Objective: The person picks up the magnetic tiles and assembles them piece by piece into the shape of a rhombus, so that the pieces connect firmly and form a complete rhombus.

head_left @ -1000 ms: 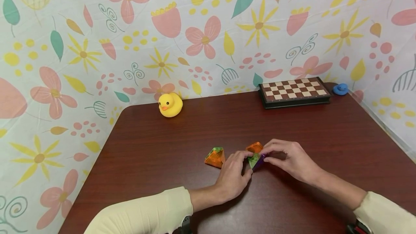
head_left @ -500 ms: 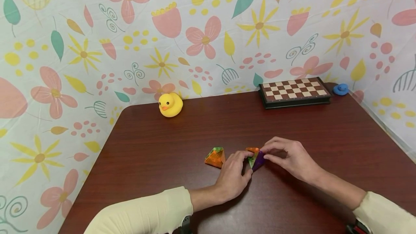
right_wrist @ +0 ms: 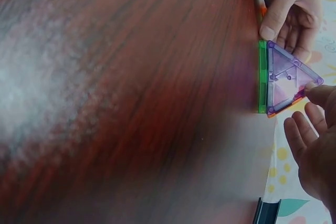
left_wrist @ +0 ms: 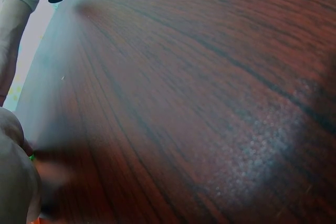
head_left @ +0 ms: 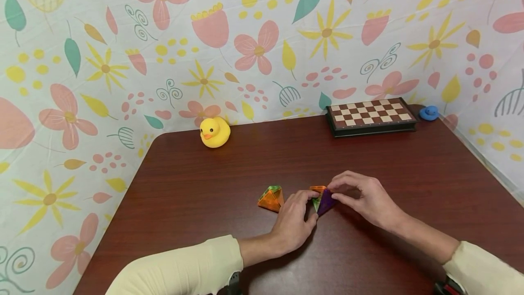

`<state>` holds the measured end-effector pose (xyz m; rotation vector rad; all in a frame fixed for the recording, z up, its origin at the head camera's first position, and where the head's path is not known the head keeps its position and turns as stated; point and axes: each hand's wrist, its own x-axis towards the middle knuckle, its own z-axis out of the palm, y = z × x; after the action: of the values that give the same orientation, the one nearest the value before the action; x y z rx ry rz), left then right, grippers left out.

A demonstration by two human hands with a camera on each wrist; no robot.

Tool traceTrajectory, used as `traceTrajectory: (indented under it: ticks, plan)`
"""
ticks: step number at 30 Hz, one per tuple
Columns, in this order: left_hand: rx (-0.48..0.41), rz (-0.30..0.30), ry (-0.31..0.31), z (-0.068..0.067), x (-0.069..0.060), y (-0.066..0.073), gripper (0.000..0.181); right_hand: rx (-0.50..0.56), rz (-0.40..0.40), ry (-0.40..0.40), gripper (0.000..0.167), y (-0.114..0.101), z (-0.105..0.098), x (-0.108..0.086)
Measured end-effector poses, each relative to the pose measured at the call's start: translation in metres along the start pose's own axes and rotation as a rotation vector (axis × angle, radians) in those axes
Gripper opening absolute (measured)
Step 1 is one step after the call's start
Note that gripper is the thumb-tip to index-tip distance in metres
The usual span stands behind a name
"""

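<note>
A purple triangular magnetic tile (head_left: 326, 202) leans upright against a green tile (right_wrist: 263, 77) lying flat and an orange tile (head_left: 318, 189) behind it. My right hand (head_left: 366, 200) pinches the top corner of the purple tile between thumb and forefinger. My left hand (head_left: 294, 221) holds the tile group from the left, its forefinger at the orange and green tiles and its thumb by the near corner. In the right wrist view the purple tile's clear face shows beside the left thumb. The left wrist view shows only part of that hand and slivers of colour.
Left of the hands stands a small orange and green tile pyramid (head_left: 271, 199), partly behind the left hand. Along the back of the brown table (head_left: 245, 163) are a yellow rubber duck (head_left: 215, 133), a checkered game board box (head_left: 371, 116) and a blue duck (head_left: 429, 113).
The right hand has tilted the purple tile up and inward, so its face now shows. The orange tile has tipped inward too. My left hand has stayed in place.
</note>
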<state>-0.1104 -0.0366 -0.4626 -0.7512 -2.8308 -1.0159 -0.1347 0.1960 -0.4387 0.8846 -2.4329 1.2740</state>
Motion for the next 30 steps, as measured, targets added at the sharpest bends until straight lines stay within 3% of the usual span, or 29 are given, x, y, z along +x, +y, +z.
traceTrajectory:
  ticks: [6,13,30]
  plan:
    - [0.011,0.021,0.003,0.000,-0.001,0.000,0.048,-0.091,0.076,-0.005,0.031,0.002,0.000,0.002]
    - [0.031,0.036,0.005,0.000,-0.001,-0.001,0.051,-0.065,0.161,-0.065,0.023,0.007,0.000,0.005]
    - [0.037,0.014,-0.011,-0.001,0.000,0.001,0.049,-0.071,0.171,-0.053,0.016,0.012,0.003,0.005]
